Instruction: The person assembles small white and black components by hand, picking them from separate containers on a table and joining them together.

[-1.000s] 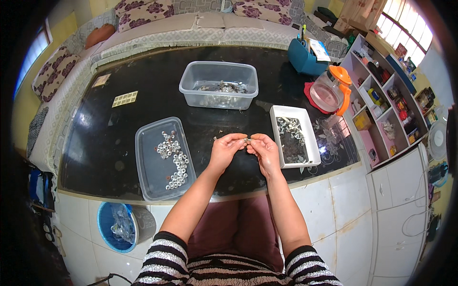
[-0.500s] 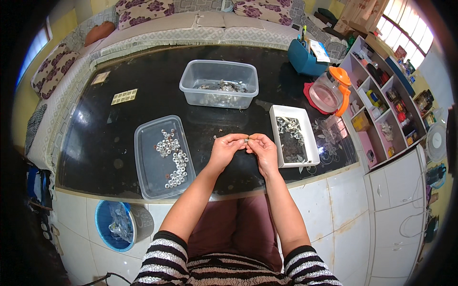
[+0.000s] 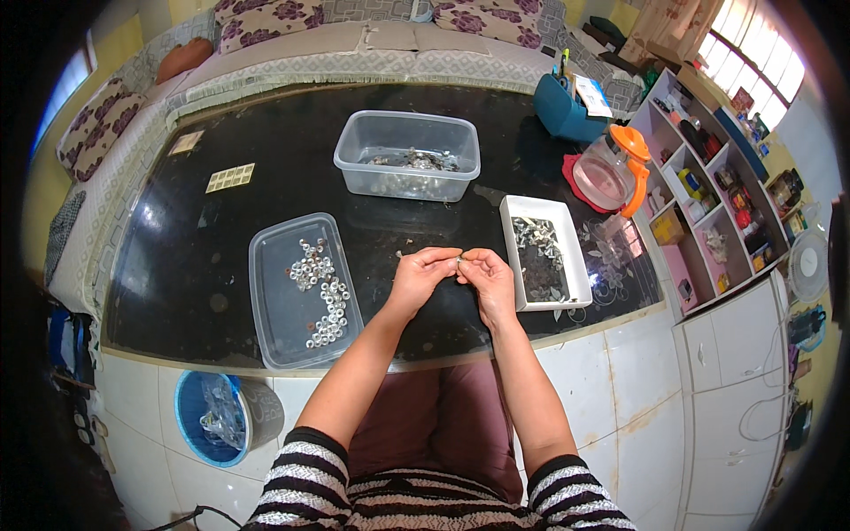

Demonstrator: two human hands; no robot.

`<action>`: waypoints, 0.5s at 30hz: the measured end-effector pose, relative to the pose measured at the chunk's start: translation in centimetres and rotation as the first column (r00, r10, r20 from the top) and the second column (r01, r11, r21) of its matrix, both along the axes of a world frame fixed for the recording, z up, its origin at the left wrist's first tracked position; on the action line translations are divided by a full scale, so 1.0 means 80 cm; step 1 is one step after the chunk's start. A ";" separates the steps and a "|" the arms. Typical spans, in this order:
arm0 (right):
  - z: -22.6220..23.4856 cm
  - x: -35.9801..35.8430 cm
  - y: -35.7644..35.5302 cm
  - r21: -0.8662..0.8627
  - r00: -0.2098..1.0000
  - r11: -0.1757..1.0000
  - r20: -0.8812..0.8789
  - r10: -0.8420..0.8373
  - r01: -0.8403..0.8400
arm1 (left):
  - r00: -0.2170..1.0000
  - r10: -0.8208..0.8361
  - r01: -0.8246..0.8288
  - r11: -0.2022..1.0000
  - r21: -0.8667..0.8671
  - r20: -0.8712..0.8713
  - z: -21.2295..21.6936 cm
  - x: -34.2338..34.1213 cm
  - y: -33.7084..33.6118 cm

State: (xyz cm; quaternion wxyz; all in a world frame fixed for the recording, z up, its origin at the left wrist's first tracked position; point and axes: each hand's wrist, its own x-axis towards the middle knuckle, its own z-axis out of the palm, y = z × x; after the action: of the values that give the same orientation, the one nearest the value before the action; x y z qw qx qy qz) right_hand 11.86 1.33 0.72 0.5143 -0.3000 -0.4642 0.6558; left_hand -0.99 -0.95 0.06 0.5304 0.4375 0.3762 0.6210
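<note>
Over the dark table, my left hand and my right hand meet fingertip to fingertip, both pinched closed. Between them is a tiny piece, mostly covered by the fingers, whose kind I cannot make out. To the left lies a clear plastic lid carrying several small round white-and-silver parts and a few brownish ones. Close by my right hand stands a white shallow box with small pale and dark strip-like pieces in it. Beyond my hands, a clear plastic tub contains many small metallic parts.
A glass jug with an orange lid stands on a red mat at the right, near a teal holder. Beside it is a shelf unit. Stickers lie far left. A blue-rimmed bin stands below the table edge.
My fingertips have shifted very slightly around the tiny piece. The containers and my arms stay in practically the same place.
</note>
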 end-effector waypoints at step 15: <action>0.003 0.000 -0.003 0.025 0.999 0.999 0.016 -0.042 0.042 | 0.997 -0.021 0.024 0.999 -0.043 0.072 0.005 -0.001 -0.001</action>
State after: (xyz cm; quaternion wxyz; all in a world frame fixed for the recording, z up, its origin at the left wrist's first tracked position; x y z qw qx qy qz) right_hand 11.82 1.11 0.96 0.5278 -0.3088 -0.4698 0.6367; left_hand -1.10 -1.05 0.43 0.5601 0.4074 0.3654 0.6219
